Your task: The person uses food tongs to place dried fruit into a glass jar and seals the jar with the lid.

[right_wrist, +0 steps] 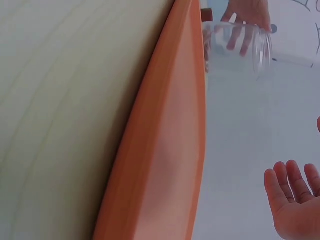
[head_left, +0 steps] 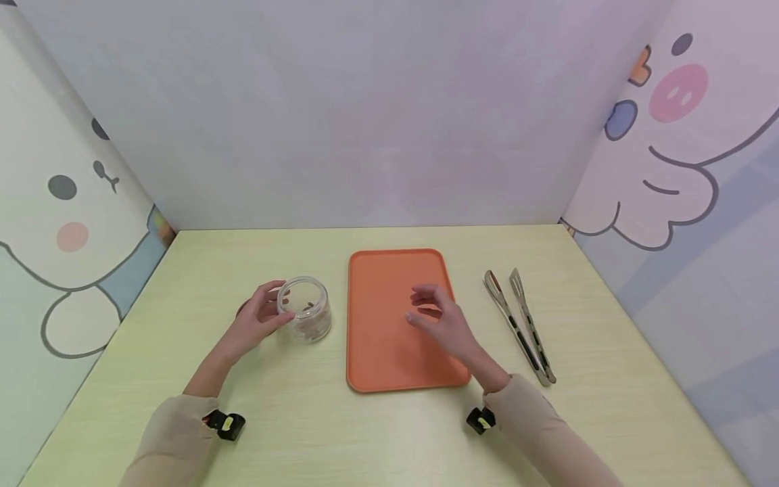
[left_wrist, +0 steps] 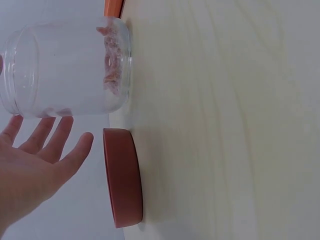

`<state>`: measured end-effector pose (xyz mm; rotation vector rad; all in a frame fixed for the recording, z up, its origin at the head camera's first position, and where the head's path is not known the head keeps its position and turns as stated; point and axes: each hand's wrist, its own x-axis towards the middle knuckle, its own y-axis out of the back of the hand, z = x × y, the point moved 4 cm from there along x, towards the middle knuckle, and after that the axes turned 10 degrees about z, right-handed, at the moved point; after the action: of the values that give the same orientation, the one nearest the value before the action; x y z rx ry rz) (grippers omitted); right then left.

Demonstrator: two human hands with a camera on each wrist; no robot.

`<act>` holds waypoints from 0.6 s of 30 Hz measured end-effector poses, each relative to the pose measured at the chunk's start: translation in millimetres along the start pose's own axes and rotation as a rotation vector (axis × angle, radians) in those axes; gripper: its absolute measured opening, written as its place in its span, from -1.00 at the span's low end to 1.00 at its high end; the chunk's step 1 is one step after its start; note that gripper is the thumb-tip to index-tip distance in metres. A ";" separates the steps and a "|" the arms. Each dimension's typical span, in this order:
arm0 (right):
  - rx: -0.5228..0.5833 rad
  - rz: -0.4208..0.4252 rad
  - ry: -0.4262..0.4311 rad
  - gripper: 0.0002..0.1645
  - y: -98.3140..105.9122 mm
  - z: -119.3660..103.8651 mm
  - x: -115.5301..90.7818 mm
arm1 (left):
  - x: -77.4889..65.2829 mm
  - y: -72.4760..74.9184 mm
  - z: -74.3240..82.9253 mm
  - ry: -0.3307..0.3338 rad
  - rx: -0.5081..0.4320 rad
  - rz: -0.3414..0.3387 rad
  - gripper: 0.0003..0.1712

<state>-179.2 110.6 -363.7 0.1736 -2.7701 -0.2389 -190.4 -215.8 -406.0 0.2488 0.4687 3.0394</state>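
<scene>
A clear glass jar [head_left: 312,325] stands upright on the table, left of an orange tray [head_left: 380,352]. It has no lid on, and small reddish-brown pieces [left_wrist: 114,62] lie at its bottom. My left hand [head_left: 258,318] holds the jar near its rim, thumb on the near side and fingers around the far side. Beside the jar in the left wrist view is a round reddish-brown lid-like piece [left_wrist: 122,177], mostly hidden behind my left hand in the head view. My right hand [head_left: 444,325] hovers above the tray, its fingers loosely bent with nothing between them.
Right of the tray lie metal tongs [head_left: 514,325] and a slotted metal utensil [head_left: 529,321], both with dark handle parts. A plain pale wall [head_left: 365,135] rises behind the table [head_left: 389,439]. Cartoon-printed panels [head_left: 700,169] stand at both sides.
</scene>
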 end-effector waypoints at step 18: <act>0.068 -0.158 -0.145 -0.48 -63.1 2.4 4.0 | 1.5 1.3 -1.4 0.013 0.011 -0.005 -0.31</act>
<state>-178.1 48.7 -376.4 0.4086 -2.9127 -0.2041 -192.2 -217.4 -406.8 0.2281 0.4865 3.0366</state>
